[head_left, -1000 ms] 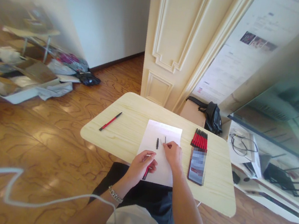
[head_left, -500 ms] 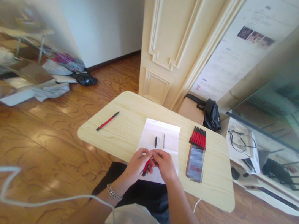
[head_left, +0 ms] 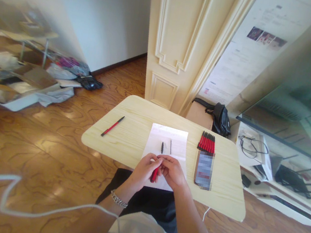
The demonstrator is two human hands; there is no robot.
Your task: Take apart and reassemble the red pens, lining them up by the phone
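Observation:
My left hand point(head_left: 143, 169) and my right hand point(head_left: 172, 171) meet over the near end of a white sheet of paper point(head_left: 166, 144) on a light wooden table point(head_left: 128, 135). Both are closed on a red pen barrel point(head_left: 154, 173) held between them, its lower end poking out below the fingers. On the paper just beyond my hands lie a small black pen part point(head_left: 162, 147) and a thin dark refill point(head_left: 170, 146). A silver bracelet point(head_left: 118, 199) is on my left wrist.
A row of several red and black pens point(head_left: 207, 142) lies right of the paper, above a flat box point(head_left: 204, 169). One red pen point(head_left: 112, 126) lies alone at the table's left. A black bag point(head_left: 220, 120) sits beyond the table; clutter covers the floor at far left.
My right hand drew back from the small parts on the paper and joined the left hand on the red pen barrel. The parts on the paper stayed put.

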